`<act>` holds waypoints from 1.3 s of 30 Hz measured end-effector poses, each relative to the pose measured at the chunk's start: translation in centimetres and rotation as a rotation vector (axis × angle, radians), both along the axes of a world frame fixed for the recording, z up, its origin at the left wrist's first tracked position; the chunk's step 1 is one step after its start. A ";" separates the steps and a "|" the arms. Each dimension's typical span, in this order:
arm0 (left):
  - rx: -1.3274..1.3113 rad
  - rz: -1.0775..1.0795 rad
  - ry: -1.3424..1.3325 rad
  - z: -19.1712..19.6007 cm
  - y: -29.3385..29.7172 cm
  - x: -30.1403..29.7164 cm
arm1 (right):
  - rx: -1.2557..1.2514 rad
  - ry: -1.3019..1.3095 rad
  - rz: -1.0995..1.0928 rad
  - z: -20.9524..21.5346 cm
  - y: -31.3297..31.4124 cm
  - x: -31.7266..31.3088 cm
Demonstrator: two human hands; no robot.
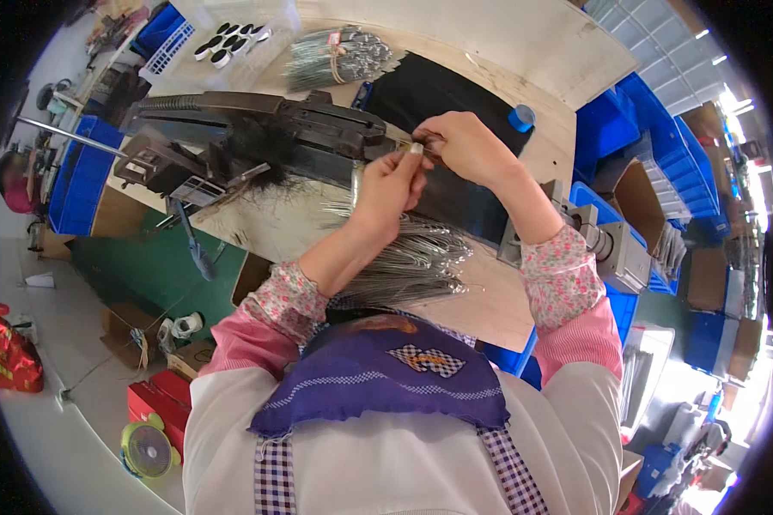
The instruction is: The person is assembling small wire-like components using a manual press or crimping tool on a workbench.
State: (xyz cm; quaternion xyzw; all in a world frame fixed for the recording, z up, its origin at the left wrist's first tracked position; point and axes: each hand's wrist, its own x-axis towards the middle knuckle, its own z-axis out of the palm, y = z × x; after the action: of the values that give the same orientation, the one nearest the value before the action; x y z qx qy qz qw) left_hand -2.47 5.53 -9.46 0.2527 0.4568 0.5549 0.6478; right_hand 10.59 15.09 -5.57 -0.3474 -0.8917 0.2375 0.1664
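My left hand (385, 190) and my right hand (472, 148) meet over the workbench, close to the end of a long dark metal machine arm (335, 127). The left fingers are pinched, with a pale tip at the thumb. Curled inward, the right fingers close around something dark and small that I cannot make out. Below my hands lies a loose bundle of thin silvery wires (425, 262). A black mat (447, 90) spreads beneath and beyond them. Dark bristle-like fibres (262, 150) cluster on the machine to the left.
A second wire bundle (339, 58), tied round, lies at the back. Beside it stands a clear bin of black-and-white round pieces (222, 57). A blue tape roll (521, 118) sits on the mat's right edge. Blue crates (636, 112) and a grey machine part (620, 255) flank the right.
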 end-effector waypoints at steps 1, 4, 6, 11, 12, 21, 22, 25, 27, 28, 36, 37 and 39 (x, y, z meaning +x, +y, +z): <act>0.018 -0.012 -0.007 0.0 0.0 -0.1 | 0.006 0.009 0.003 0.7 -0.1 -0.2; 0.038 -0.012 -0.011 0.4 -0.5 -0.2 | -0.531 0.038 -0.078 2.5 -0.1 0.4; 0.012 0.018 -0.049 0.6 -0.6 -0.3 | -0.679 0.165 -0.090 1.8 0.1 1.1; 0.030 0.017 -0.053 0.2 -0.3 -0.1 | -0.844 0.247 -0.155 4.0 0.7 1.1; 0.053 -0.011 -0.013 0.0 0.0 -0.2 | -0.847 0.261 -0.166 3.9 1.1 1.3; -0.084 -0.009 -0.912 2.5 0.7 -1.2 | -0.155 -0.175 -0.122 5.2 1.3 2.6; -0.081 -0.004 -0.923 2.5 0.9 -1.6 | 0.120 -0.250 -0.193 5.1 1.6 3.4; -0.093 -0.051 -0.979 2.5 0.7 -1.8 | 0.509 -0.222 0.049 3.7 -2.2 1.9; -0.069 -0.043 -0.970 2.3 0.3 -2.0 | 0.330 0.024 0.020 3.3 -5.0 -1.1; -0.053 -0.035 -0.946 2.2 -0.1 -2.1 | 0.286 0.083 0.037 2.8 -5.4 -1.6; 0.103 0.000 -0.793 1.4 -1.0 -2.1 | 0.078 0.145 -0.154 2.9 -2.4 -0.5; 0.107 0.005 -0.799 1.4 -0.9 -2.0 | 0.127 0.139 -0.118 2.8 -2.2 -0.8; 0.107 -0.017 -0.753 1.7 -0.8 -2.5 | 0.193 0.125 -0.089 3.1 -2.2 -1.0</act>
State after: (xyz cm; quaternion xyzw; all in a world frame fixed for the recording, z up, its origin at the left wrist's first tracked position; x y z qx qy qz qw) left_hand -4.93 4.72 -7.74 0.0683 0.1549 0.6264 0.7609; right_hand 9.59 12.93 -2.44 -0.3535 -0.8820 0.1641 0.2649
